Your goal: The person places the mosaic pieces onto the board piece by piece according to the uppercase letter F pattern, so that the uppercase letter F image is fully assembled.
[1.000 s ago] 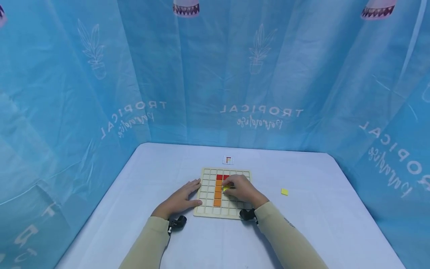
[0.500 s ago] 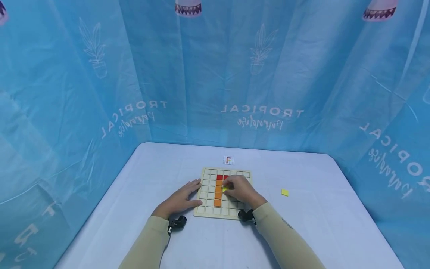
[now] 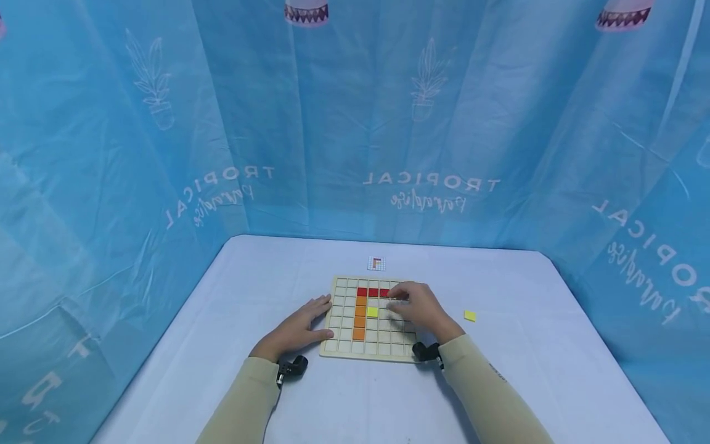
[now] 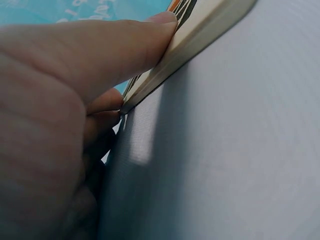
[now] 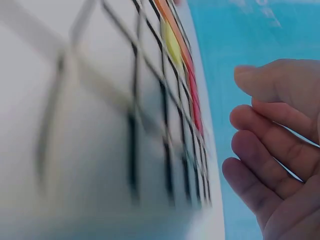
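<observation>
Surrounding everything on three sides, blue printed curtain (image 3: pixel 355 123); lying beneath, pale tablecloth (image 3: pixel 222 296) covering the whole surface

Sitting at the near middle of it, wooden grid board (image 3: pixel 370 354), flat, rigid-looking, probably light yet stiff enough to slide as one piece; best steadied at its edges rather than lifted

Resting against the board's left edge, left hand (image 3: pixel 296 331), fingers straight, thumb lying along the rim in the left wrist view (image 4: pixel 165 22), pressing and grasping nothing

Hovering over the board's right half, right hand (image 3: pixel 418 308), fingers loosely curved and apart, palm bare in the right wrist view (image 5: pixel 270 165), holding nothing

Filling the grid: red tiles (image 3: pixel 373 292) running along a far row, orange tiles (image 3: pixel 359 318) running down a column toward the near side, one yellow tile (image 3: pixel 372 312) seated just right of the orange column

Lying loose on the cloth, well right of the board, second yellow tile (image 3: pixel 469 316); likely thin, light, hard and smooth, so apt to slip — judging a fingertip pinch at two opposite edges safest

Sitting just beyond the board's far edge, small pattern card (image 3: pixel 376 264), printing too small for reading
</observation>
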Tool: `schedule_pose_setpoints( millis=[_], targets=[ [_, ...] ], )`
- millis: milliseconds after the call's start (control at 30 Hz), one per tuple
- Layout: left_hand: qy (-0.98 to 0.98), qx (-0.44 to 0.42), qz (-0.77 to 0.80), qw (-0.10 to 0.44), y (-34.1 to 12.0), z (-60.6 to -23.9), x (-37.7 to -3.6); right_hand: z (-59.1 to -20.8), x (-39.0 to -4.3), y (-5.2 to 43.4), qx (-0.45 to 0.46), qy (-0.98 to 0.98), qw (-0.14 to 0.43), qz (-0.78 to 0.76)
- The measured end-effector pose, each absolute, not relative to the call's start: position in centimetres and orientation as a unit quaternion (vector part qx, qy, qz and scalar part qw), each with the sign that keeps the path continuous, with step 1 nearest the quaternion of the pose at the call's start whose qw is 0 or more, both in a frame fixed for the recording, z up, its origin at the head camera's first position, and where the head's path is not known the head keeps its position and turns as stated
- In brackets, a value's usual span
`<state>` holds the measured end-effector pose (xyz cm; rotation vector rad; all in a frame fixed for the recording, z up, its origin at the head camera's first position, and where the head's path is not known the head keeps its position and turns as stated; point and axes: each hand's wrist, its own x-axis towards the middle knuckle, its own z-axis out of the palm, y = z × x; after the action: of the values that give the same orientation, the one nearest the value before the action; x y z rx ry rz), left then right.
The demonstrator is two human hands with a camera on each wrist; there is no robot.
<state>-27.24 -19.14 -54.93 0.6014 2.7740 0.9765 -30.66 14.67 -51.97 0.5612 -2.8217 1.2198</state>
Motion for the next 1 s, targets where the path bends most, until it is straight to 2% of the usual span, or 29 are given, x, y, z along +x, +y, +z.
schedule_pose_setpoints(
  millis=[200, 367, 500, 767, 1000],
  targets=[
    [0.924, 0.202, 0.319, 0.066, -19.2, -54.9, -27.3, -51.8, -31.0, 21.4, 0.101, -0.918, 0.045, 0.381],
    [0.925, 0.203, 0.314, 0.064, -19.2, -54.9, -27.4, -52.0, -30.2, 27.0, 0.040, -0.929, 0.003, 0.368],
    [0.926, 0.203, 0.313, 0.064, -19.3, -54.9, -27.5, -52.5, -29.5, 29.8, 0.040, -0.930, -0.022, 0.366],
    [0.922, 0.215, 0.316, 0.062, -19.4, -55.1, -27.6, -53.2, -28.8, 30.4, 0.065, -0.934, -0.020, 0.350],
    [0.922, 0.211, 0.319, 0.063, -19.3, -55.1, -27.5, -53.3, -29.4, 26.5, 0.077, -0.929, 0.001, 0.362]
  ],
)
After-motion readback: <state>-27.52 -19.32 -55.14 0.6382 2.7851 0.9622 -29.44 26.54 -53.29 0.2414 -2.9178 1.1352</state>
